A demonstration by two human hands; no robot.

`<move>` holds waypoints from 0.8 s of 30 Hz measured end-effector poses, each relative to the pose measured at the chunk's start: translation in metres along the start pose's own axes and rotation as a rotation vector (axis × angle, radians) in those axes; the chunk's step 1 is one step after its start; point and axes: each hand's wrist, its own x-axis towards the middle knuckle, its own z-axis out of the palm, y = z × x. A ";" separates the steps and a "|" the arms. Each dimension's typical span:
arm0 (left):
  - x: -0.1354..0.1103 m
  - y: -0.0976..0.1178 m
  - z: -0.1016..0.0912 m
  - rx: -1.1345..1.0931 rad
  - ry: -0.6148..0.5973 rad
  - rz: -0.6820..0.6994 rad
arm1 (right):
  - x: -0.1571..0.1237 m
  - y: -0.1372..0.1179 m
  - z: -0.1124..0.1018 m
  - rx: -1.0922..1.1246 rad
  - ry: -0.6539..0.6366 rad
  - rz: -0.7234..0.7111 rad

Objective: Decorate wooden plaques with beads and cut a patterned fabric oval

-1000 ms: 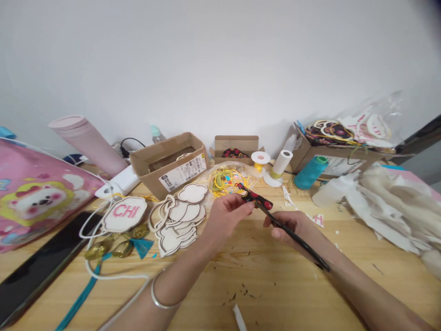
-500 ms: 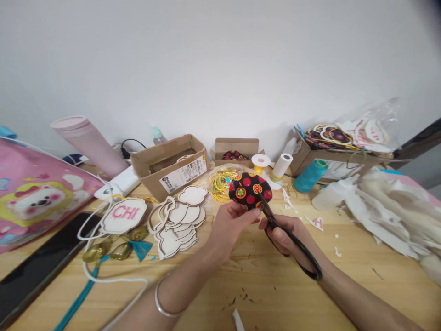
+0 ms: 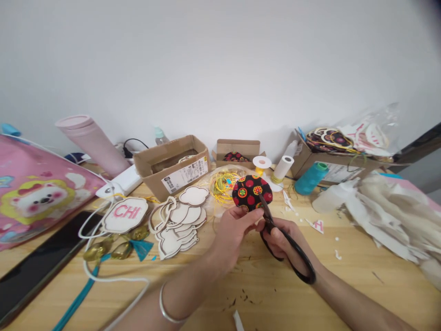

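Note:
My left hand (image 3: pixel 233 228) pinches the lower edge of a round black fabric piece (image 3: pixel 248 190) with red and yellow flower dots and holds it upright above the wooden table (image 3: pixel 262 285). My right hand (image 3: pixel 283 236) grips black scissors (image 3: pixel 287 250). The scissor blades point up at the fabric's right edge and touch it. A silver bangle sits on my left wrist.
A pile of wooden cut-out shapes (image 3: pixel 181 218) and a pink "CHI" tag (image 3: pixel 126 213) lie to the left. Cardboard boxes (image 3: pixel 172 165), a teal thread cone (image 3: pixel 310 178), yellow cord (image 3: pixel 223 180) and white stuffing (image 3: pixel 392 211) line the back and right. A dark tablet (image 3: pixel 37 269) lies at far left.
The fabric piece was turned from edge-on to face me, and it stays upright. The scissors have swung from lying flat to pointing up at its edge. Both hands moved slightly nearer.

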 end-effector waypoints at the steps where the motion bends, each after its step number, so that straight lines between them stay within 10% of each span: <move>1: -0.001 -0.001 0.000 -0.012 -0.001 -0.001 | 0.000 0.001 0.001 0.015 -0.007 -0.002; 24: -0.002 0.004 0.004 -0.101 0.082 -0.019 | 0.002 -0.003 0.001 -0.105 0.080 -0.048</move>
